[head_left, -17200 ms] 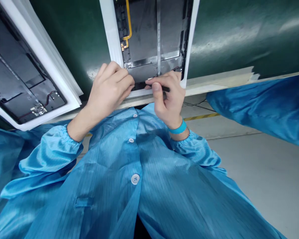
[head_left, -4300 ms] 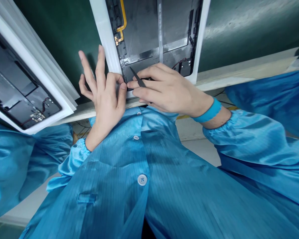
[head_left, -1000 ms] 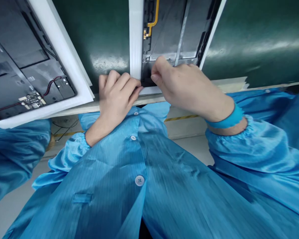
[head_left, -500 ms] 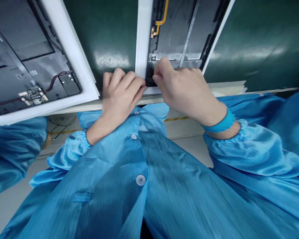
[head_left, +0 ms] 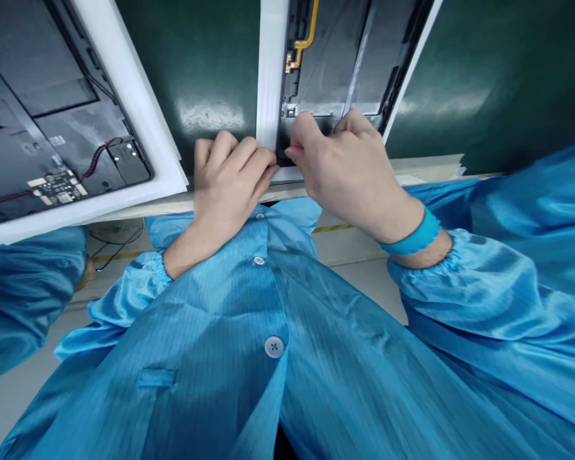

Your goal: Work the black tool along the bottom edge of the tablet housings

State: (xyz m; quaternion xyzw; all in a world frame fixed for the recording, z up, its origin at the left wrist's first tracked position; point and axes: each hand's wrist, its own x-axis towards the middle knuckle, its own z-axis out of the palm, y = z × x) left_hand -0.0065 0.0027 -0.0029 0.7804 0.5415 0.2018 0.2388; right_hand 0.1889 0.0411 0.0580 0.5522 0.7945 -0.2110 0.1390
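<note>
A dark device casing (head_left: pixel 335 70) in a white frame (head_left: pixel 269 76) lies on the green work surface, with an orange flex cable (head_left: pixel 307 41) near its left side. My left hand (head_left: pixel 232 185) rests at the frame's lower left corner, its fingers curled and thumb and index fingertip together; anything between them is too small to see. Over the casing's lower end, my right hand (head_left: pixel 347 169) is closed in a pinch near the lower left corner. What its fingertips hold is hidden. A blue band circles the right wrist.
On the left lies a second open casing (head_left: pixel 33 57) in a white frame (head_left: pixel 138 96), with a small circuit board (head_left: pixel 57 187) and red-black wires. Pale tape (head_left: pixel 429 165) runs along the table's near edge. Blue sleeves of people show at left (head_left: pixel 23 294) and right (head_left: pixel 546 204).
My right hand has shifted slightly, with its outer fingers lifting a little. The view has moved slightly, and the blue sleeve at the far right has shifted.
</note>
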